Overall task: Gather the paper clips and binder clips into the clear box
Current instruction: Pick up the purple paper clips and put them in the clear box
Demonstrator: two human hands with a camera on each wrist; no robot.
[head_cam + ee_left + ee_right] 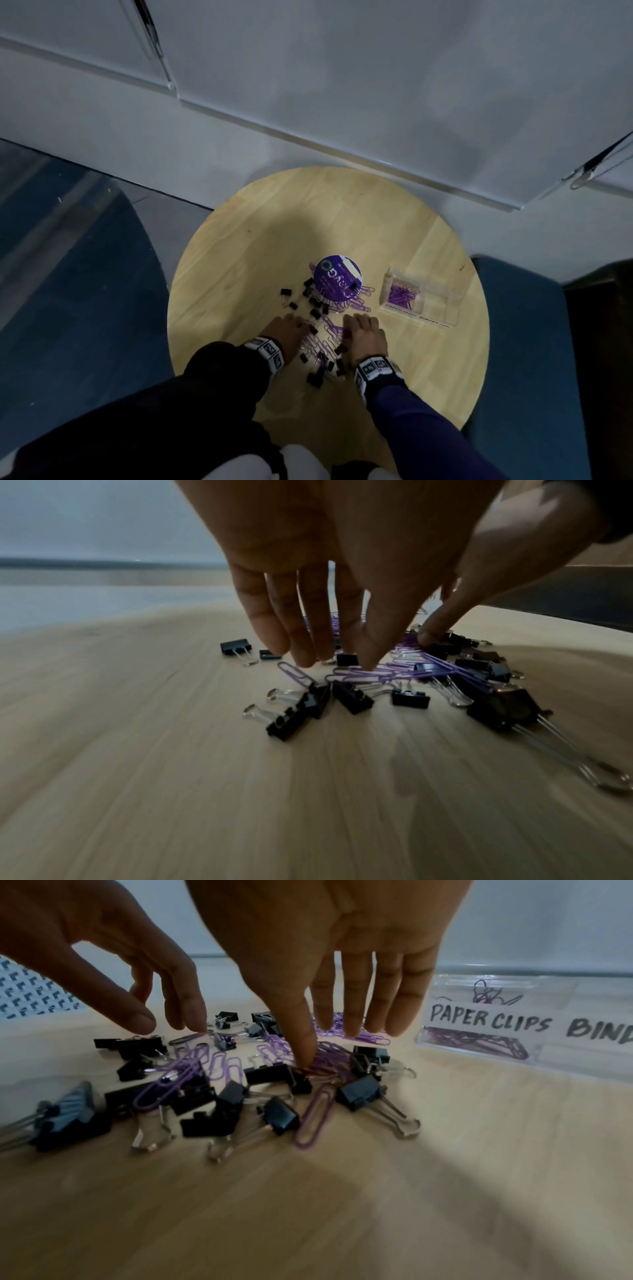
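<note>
Purple paper clips (329,329) and black binder clips (315,379) lie mixed in a pile near the front of the round wooden table (239,260). My left hand (286,333) is on the pile's left side and my right hand (364,334) on its right. In the left wrist view, the left hand (337,664) points straight fingers down onto paper clips (377,673) beside binder clips (352,700). The right hand (332,1047) has straight fingers, and its thumb presses on paper clips (329,1056). The clear box (440,308) stands to the right; its left compartment holds paper clips.
A round purple container (337,278) stands behind the pile with more clips around it. The box front (493,1020) is labelled "PAPER CLIPS" and "BIND". Blue seats stand to the left (85,274) and right (520,342) of the table. A white wall is behind.
</note>
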